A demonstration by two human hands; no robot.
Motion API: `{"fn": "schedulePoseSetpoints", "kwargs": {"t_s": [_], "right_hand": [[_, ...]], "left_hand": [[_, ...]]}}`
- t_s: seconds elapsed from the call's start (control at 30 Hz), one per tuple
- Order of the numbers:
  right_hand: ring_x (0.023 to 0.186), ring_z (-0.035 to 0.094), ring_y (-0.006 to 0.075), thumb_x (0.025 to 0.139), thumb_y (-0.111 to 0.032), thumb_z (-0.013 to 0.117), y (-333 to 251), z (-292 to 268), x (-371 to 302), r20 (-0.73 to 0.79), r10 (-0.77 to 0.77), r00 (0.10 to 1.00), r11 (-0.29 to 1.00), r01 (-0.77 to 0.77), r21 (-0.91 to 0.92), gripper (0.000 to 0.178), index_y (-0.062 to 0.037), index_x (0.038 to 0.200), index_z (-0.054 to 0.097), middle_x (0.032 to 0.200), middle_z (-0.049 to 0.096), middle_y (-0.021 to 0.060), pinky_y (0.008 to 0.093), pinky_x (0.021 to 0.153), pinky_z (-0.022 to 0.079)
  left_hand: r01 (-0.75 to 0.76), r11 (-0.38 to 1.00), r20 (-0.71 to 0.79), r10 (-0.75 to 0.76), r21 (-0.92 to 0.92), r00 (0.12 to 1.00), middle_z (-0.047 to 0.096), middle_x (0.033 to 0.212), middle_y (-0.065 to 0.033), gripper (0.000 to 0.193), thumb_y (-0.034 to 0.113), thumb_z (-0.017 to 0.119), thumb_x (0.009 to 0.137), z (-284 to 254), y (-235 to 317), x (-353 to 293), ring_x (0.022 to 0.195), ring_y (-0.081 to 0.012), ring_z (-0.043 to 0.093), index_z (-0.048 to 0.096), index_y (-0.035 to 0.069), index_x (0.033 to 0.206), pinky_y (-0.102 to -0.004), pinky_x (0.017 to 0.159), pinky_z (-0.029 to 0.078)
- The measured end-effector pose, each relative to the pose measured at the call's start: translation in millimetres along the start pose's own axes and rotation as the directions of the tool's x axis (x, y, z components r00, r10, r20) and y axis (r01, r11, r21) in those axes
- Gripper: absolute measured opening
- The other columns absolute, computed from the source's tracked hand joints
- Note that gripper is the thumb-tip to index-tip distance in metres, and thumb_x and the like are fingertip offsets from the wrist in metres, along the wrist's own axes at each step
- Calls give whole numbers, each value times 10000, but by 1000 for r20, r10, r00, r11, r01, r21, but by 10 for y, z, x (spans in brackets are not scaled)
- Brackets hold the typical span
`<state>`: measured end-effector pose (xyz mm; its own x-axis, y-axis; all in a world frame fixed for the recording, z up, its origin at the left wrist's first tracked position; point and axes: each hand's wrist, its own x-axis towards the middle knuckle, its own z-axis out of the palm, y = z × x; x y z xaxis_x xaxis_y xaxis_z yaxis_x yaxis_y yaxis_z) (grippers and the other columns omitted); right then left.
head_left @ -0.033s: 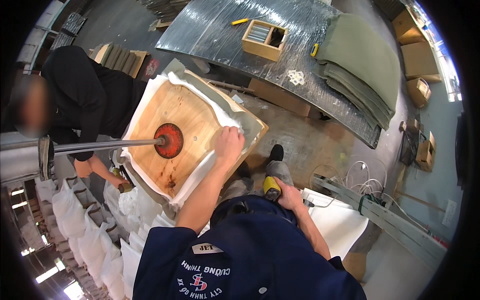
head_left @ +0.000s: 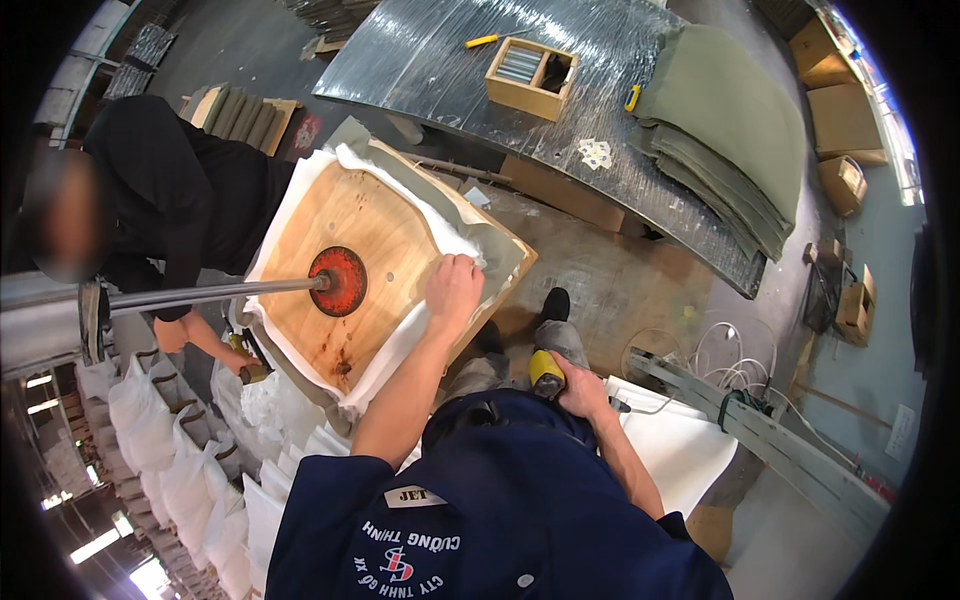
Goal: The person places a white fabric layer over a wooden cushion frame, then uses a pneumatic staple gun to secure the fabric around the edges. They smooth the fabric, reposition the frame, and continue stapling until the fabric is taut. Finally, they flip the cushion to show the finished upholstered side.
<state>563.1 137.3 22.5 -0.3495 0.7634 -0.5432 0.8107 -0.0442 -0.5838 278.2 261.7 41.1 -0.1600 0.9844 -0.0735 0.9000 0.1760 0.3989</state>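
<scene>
My left hand point(head_left: 453, 292) is closed on the right edge of the white padding point(head_left: 425, 230), with its fingertips at the border where green-grey fabric point(head_left: 495, 245) shows. The padding wraps around a light wooden panel point(head_left: 390, 225), which a round red press plate point(head_left: 338, 281) on a metal rod holds from above. Close to my body, my right hand point(head_left: 580, 388) grips a yellow-and-black air staple gun point(head_left: 546, 373) with a fitting at its rear; its nose is hidden. Across the panel, a co-worker's hand point(head_left: 225, 355) holds a similar yellow tool point(head_left: 250, 367).
A film-covered table point(head_left: 430, 80) carries a wooden box point(head_left: 530, 80), a yellow-handled tool point(head_left: 482, 41), a yellow cutter point(head_left: 632, 97) and stacked green-grey fabric point(head_left: 720, 120). Pale hoses point(head_left: 735, 360) coil near a metal beam point(head_left: 790, 435). White covered pieces point(head_left: 150, 420) line the lower left.
</scene>
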Motion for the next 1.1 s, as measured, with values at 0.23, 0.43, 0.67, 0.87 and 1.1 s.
{"fn": "schedulePoseSetpoints", "kwargs": {"t_s": [0.23, 0.43, 0.67, 0.87, 1.1], "right_hand": [[996, 669, 456, 742, -189, 751, 607, -347, 435, -3, 79, 997, 985, -78, 154, 823, -191, 1505, 443, 1046, 707, 260, 517, 870, 542], [1080, 688, 381, 753, -101, 681, 1042, -544, 496, 31, 126, 992, 911, -128, 391, 727, -100, 1460, 515, 1127, 706, 253, 411, 930, 536], [1108, 683, 240, 793, -42, 683, 871, -675, 460, -146, 156, 977, 801, -39, 597, 678, -57, 1451, 520, 1194, 705, 182, 345, 973, 503], [908, 648, 193, 870, -107, 738, 323, -480, 492, -180, 266, 947, 647, -36, 762, 412, 31, 1237, 612, 992, 689, 75, 335, 862, 520], [700, 614, 121, 894, -175, 776, -776, -519, 365, -575, 210, 791, 755, 243, 610, 189, -32, 974, 683, 805, 661, 18, 301, 659, 508]], "left_hand": [[-35, 983, 4, 35, 183, 999, 677, 915, -74, 174, 244, 715, 890, 117, -97, 209, 889, -266, 658, 716, 75, 931, -415, 785, 506], [438, 696, 688, 111, -570, 717, 719, 949, -53, 232, 238, 699, 919, -331, 516, 78, 902, -139, 641, 724, 48, 1050, -318, 829, 493], [-337, 938, 287, 347, -84, 893, 585, 1299, -113, 424, 171, 686, 838, -275, 800, -669, 1134, -313, 566, 632, 63, 1245, -459, 969, 433], [-252, 910, 99, 232, 330, 968, 470, 1398, -212, 672, 289, 771, 792, -347, 287, -328, 1304, -402, 433, 519, 95, 1384, -576, 1080, 355], [-446, 876, 168, 419, 184, 892, 591, 1251, -138, 512, 167, 723, 759, 83, 82, 222, 1146, -311, 565, 603, 145, 1256, -531, 968, 419]]}}
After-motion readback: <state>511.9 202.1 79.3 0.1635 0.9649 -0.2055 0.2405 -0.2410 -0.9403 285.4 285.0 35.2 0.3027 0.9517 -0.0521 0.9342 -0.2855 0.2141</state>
